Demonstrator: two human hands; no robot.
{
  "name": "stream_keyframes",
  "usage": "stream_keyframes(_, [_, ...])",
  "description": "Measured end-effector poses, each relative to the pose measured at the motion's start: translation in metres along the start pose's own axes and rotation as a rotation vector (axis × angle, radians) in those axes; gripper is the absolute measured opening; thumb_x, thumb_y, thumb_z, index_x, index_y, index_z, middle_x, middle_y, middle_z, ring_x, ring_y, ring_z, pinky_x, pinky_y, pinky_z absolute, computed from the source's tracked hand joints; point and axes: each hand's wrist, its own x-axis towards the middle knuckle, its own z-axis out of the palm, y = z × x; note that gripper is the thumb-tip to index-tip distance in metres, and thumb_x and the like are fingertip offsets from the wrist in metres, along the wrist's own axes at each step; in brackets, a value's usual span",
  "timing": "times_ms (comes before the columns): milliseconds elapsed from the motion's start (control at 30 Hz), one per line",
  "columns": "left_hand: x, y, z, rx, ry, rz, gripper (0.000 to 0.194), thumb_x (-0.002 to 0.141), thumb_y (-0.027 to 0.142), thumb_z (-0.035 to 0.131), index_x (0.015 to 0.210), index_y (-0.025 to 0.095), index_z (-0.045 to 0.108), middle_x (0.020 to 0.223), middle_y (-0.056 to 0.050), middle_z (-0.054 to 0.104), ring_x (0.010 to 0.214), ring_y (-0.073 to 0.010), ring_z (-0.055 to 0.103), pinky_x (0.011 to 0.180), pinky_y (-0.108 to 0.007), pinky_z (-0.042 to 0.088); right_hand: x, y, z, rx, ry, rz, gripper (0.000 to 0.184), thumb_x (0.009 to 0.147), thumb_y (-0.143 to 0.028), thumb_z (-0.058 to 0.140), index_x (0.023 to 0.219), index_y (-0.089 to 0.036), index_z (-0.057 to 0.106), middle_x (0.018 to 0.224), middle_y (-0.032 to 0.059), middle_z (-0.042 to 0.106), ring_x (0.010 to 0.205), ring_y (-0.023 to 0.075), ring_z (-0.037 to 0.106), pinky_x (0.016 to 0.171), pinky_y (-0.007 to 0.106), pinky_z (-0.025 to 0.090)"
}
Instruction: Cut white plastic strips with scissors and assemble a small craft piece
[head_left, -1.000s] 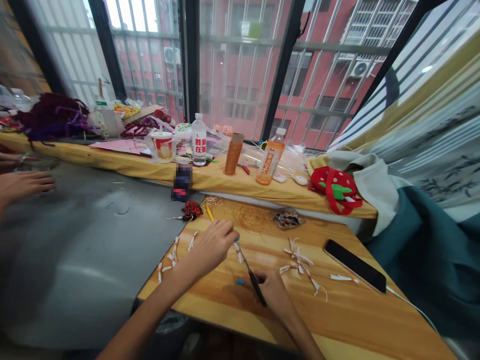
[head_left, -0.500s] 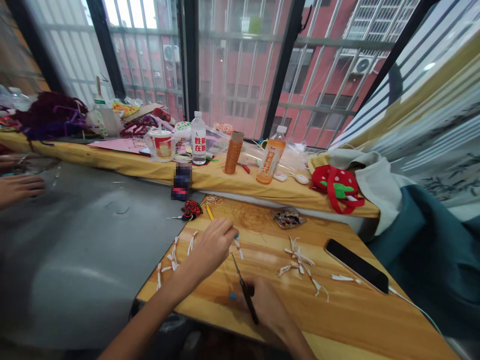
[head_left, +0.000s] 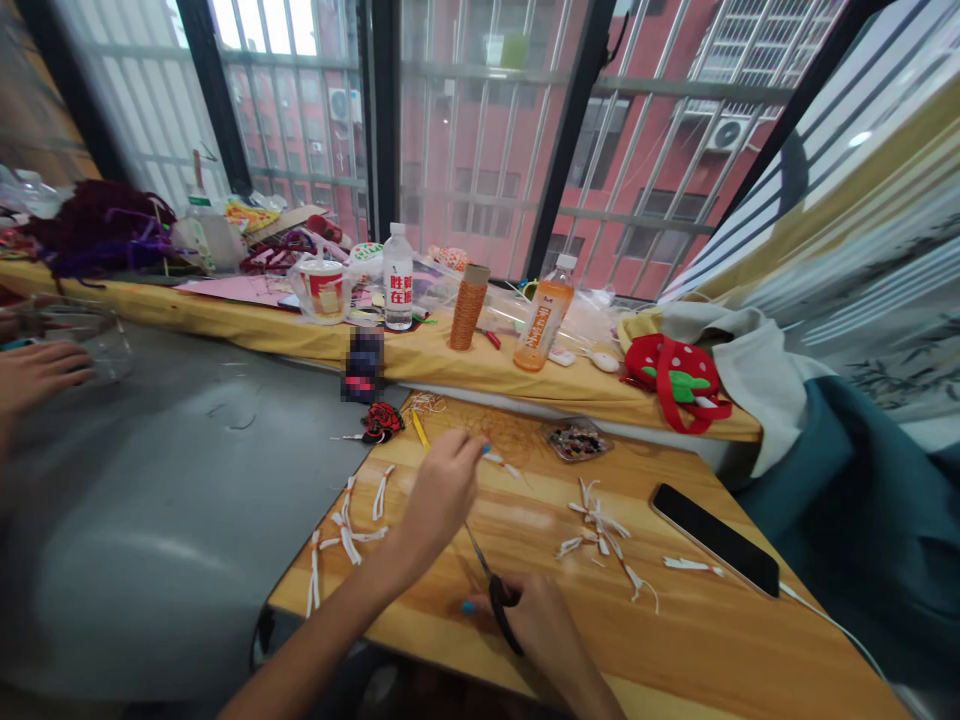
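Note:
My left hand [head_left: 442, 495] is closed in a pinch on a short white strip [head_left: 501, 462] that sticks out to the right, above the wooden board [head_left: 675, 640]. My right hand [head_left: 544, 625] grips a pair of black-handled scissors [head_left: 487, 585], blades pointing up-left toward the left hand. Cut white strips [head_left: 346, 525] lie left of my left arm. Another pile of strips [head_left: 600, 525] lies to the right of the scissors.
A black phone [head_left: 716, 540] lies at the board's right. A small dish of beads [head_left: 574, 438], orange thread [head_left: 517, 430] and a red-black ornament [head_left: 381, 420] sit at the far edge. Bottles [head_left: 397, 278], a cup and a thread spool [head_left: 468, 306] line the yellow sill. Another person's hand [head_left: 37, 372] rests far left.
My left hand lifted the strip up and away from the scissors toward the far edge. My right hand drew the scissors back toward me. The other person's hand shifted slightly.

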Motion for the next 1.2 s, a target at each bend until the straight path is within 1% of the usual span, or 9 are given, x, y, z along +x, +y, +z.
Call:
stream_keyframes(100, [0.010,0.021,0.029,-0.181,-0.113,0.085,0.028,0.082,0.017,0.040,0.109,0.011,0.045,0.100,-0.010,0.053,0.090,-0.0162,0.050,0.078,-0.027,0.043,-0.004,0.004,0.002,-0.101,0.018,-0.035,0.038,0.066,-0.048,0.055,0.051,-0.014,0.061,0.045,0.0001,0.050,0.046,0.0102,0.038,0.045,0.022,0.020])
stream_keyframes(233, [0.015,0.023,0.034,0.024,-0.194,0.072,0.038,0.080,0.012,0.041,0.117,0.008,0.039,0.118,-0.015,0.045,0.106,-0.0213,0.043,0.088,-0.034,0.037,-0.008,0.007,0.001,-0.148,0.000,-0.059,0.037,0.067,-0.048,0.054,0.053,-0.014,0.062,0.050,0.0033,0.059,0.046,0.0117,0.044,0.045,0.022,0.022])
stream_keyframes(467, [-0.017,-0.069,-0.033,0.460,-0.572,-0.138,0.035,0.071,-0.001,0.037,0.093,0.014,0.060,0.092,-0.012,0.060,0.095,-0.0254,0.050,0.078,-0.038,0.039,-0.013,0.019,0.003,-0.130,0.018,-0.139,0.028,0.068,-0.040,0.056,0.056,-0.015,0.060,0.059,0.0043,0.063,0.053,0.0136,0.051,0.049,0.021,0.028])
stream_keyframes(600, [-0.036,-0.110,-0.052,0.451,-0.694,-0.298,0.033,0.075,0.007,0.036,0.096,0.017,0.059,0.092,-0.012,0.061,0.089,-0.0243,0.054,0.073,-0.035,0.040,-0.010,0.020,0.005,-0.128,0.013,-0.145,0.029,0.069,-0.041,0.055,0.055,-0.016,0.059,0.058,0.0039,0.062,0.054,0.0142,0.052,0.050,0.021,0.029])
stream_keyframes(767, [-0.043,-0.124,-0.040,0.340,-0.682,-0.186,0.029,0.083,0.019,0.030,0.100,0.018,0.053,0.095,-0.009,0.058,0.084,-0.0191,0.056,0.068,-0.028,0.041,-0.009,0.021,0.005,-0.127,0.008,-0.139,0.029,0.070,-0.041,0.054,0.057,-0.016,0.059,0.059,0.0044,0.062,0.055,0.0148,0.052,0.051,0.021,0.029])
stream_keyframes(867, [-0.045,-0.119,-0.027,0.480,-0.593,-0.195,0.035,0.087,0.030,0.024,0.090,0.011,0.053,0.083,-0.012,0.060,0.077,-0.0215,0.057,0.068,-0.032,0.040,-0.009,0.022,0.004,-0.125,-0.006,-0.111,0.030,0.068,-0.045,0.056,0.057,-0.017,0.059,0.061,0.0047,0.063,0.057,0.0158,0.053,0.052,0.022,0.029])
stream_keyframes(1000, [-0.049,-0.110,-0.012,0.658,-0.555,-0.088,0.028,0.084,0.017,0.029,0.083,0.008,0.056,0.082,-0.016,0.060,0.081,-0.0274,0.054,0.069,-0.038,0.038,-0.010,0.022,0.002,-0.084,-0.031,-0.075,0.033,0.065,-0.048,0.057,0.056,-0.016,0.057,0.060,0.0044,0.062,0.058,0.0159,0.051,0.053,0.023,0.030])
stream_keyframes(1133, [-0.043,-0.096,-0.002,0.549,-0.504,0.035,0.025,0.082,0.010,0.029,0.082,0.009,0.054,0.083,-0.015,0.059,0.082,-0.0258,0.053,0.071,-0.036,0.037,-0.010,0.023,-0.002,0.092,-0.020,-0.075,0.043,0.065,-0.057,0.050,0.053,-0.015,0.052,0.056,0.0030,0.056,0.055,0.0141,0.045,0.051,0.023,0.029])
stream_keyframes(1200, [-0.034,-0.084,0.000,0.424,-0.463,-0.019,0.024,0.083,0.014,0.029,0.082,0.011,0.052,0.078,-0.012,0.059,0.075,-0.0230,0.054,0.067,-0.032,0.038,-0.010,0.024,-0.006,0.251,-0.041,-0.116,0.050,0.067,-0.063,0.041,0.055,-0.015,0.049,0.054,0.0013,0.051,0.053,0.0129,0.042,0.049,0.022,0.029])
